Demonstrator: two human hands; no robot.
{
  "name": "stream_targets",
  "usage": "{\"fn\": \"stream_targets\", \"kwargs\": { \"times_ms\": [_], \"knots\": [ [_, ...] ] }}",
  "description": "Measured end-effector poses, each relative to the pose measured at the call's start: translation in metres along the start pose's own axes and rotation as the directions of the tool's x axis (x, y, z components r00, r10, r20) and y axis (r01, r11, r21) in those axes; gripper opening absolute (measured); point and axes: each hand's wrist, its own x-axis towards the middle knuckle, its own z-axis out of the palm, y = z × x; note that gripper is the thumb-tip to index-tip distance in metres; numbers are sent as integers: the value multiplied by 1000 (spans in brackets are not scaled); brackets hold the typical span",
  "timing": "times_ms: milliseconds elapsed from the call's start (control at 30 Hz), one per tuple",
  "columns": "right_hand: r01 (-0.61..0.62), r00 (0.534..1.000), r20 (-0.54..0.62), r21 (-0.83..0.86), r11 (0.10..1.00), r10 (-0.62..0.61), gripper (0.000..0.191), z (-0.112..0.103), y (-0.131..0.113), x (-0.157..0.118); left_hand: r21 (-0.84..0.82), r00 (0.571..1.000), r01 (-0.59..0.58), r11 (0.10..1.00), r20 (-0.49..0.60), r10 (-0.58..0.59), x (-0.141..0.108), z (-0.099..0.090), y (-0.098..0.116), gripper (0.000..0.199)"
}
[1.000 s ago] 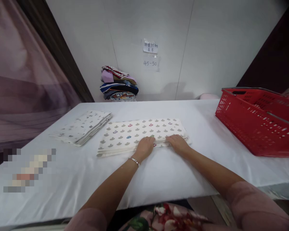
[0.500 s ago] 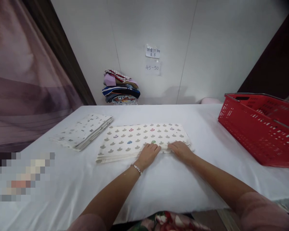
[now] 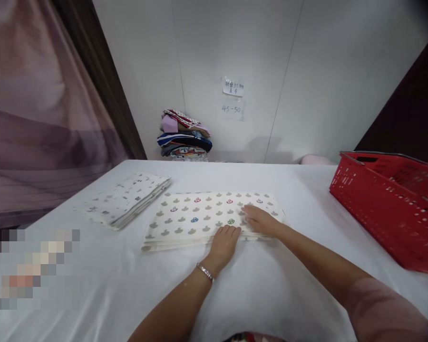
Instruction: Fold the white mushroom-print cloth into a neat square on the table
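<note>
A folded cream cloth (image 3: 185,216) with grey mushroom prints and a few coloured ones lies flat on the table before me. My left hand (image 3: 225,244), a bracelet at its wrist, rests on the cloth's near edge. Its fingers lie side by side on top, and the thumb is hidden. Farther right, my right hand (image 3: 260,221) is over the cloth's upper face, open and palm down with fingers outstretched. Whether it presses on the fabric is hard to tell. To the left lies another folded cloth (image 3: 128,194), white with small dark prints.
A white sheet covers the table (image 3: 157,294). On the right stands a red plastic basket (image 3: 388,213). Beyond the far edge is a stack of folded fabrics (image 3: 185,135) against the wall. A pink curtain (image 3: 39,118) hangs at left, above a pixelated patch.
My right hand has left the cloth's near edge and moved up and slightly left over its surface. My left hand stays at the near edge. The whole view has shifted a little.
</note>
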Motion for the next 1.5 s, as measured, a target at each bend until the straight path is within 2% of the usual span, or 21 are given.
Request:
{"fn": "stream_targets", "kwargs": {
  "times_ms": [133, 233, 300, 467, 600, 667, 733, 800, 933, 1100, 1233, 1400, 1500],
  "knots": [
    [-6, 993, 120, -127, 992, 22, 53, 10, 29, 35, -15, 1000, -13, 1000, 15, 13, 0, -1, 0, 15],
    [-39, 986, 155, -151, 988, 62, 54, 14, 45, 45, -16, 1000, -17, 1000, 20, 17, 1, 0, 0, 13],
    [-46, 986, 150, -150, 988, 69, 55, 15, 47, 47, -21, 1000, -19, 1000, 22, 19, 1, 0, 0, 12],
    [-22, 998, 57, -192, 981, 34, 56, 15, 39, 55, -45, 999, -25, 999, 46, 27, 2, 1, 1, 16],
    [-71, 988, 120, -207, 976, 98, 56, 19, 36, 65, -53, 999, -12, 999, 44, 14, 1, -1, 2, 12],
    [-53, 992, 101, -214, 975, 76, 56, 21, 31, 71, -60, 999, -13, 998, 42, 15, 1, -2, 2, 11],
    [15, 996, 92, -218, 976, 6, 57, 24, 21, 77, -66, 999, -15, 998, 38, 18, 1, -2, 2, 12],
    [75, 990, 137, -211, 975, -46, 58, 28, 11, 83, -73, 999, -7, 997, 33, 10, 0, -2, 2, 13],
    [36, 975, 221, -195, 980, 8, 61, 36, -1, 96, -77, 1000, 6, 997, 26, -4, 0, -2, 2, 10],
    [121, 976, 200, -196, 973, -82, 62, 45, -7, 108, -64, 999, -32, 997, 25, 34, -1, -4, 4, 5],
    [107, 978, 199, -209, 972, -65, 61, 55, -12, 115, -46, 999, -34, 998, 2, 34, -1, -7, 6, 4],
    [174, 975, 171, -180, 968, -144, 61, 64, -19, 127, -27, 998, -61, 998, -13, 61, 0, -5, 6, 6],
    [179, 972, 186, -197, 964, -143, 61, 68, -21, 132, -29, 997, -67, 997, -29, 66, -1, -4, 5, 8]
  ]
}}
